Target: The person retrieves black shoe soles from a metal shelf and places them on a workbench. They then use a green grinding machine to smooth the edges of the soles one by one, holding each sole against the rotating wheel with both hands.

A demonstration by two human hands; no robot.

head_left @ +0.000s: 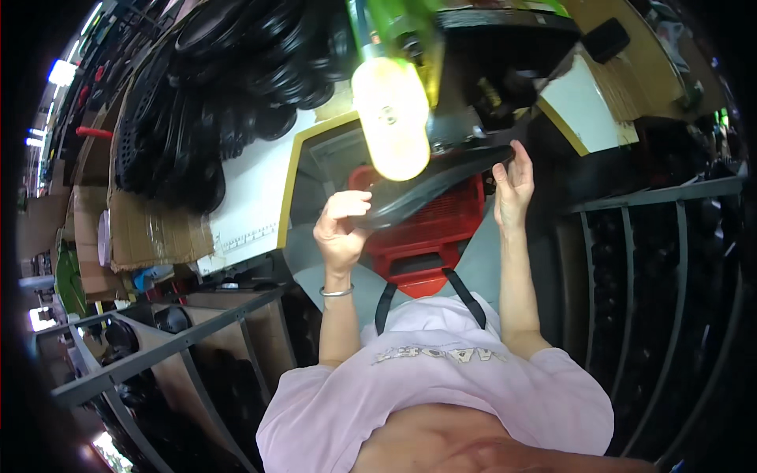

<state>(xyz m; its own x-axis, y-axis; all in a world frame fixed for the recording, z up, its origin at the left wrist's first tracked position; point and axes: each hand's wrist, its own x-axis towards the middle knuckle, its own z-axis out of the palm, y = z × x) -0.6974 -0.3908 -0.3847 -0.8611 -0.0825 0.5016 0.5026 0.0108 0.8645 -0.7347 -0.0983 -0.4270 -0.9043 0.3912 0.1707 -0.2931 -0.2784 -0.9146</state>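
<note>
I hold a thin black round plate [441,177], tilted, between both hands in front of me. My left hand [341,229] pinches its lower left edge; a silver bangle sits on that wrist. My right hand [512,185] presses against the plate's upper right edge, fingers stretched along the rim. A bright lamp [392,118] hangs just above the plate and covers part of it. Behind the plate stands a machine [489,71] with dark metal parts.
A red plastic crate [441,225] sits below the hands. Stacks of black round parts [221,87] lie on cardboard at the upper left. Grey metal racks [173,347] stand at the lower left, and more racks [678,260] with dark parts at the right.
</note>
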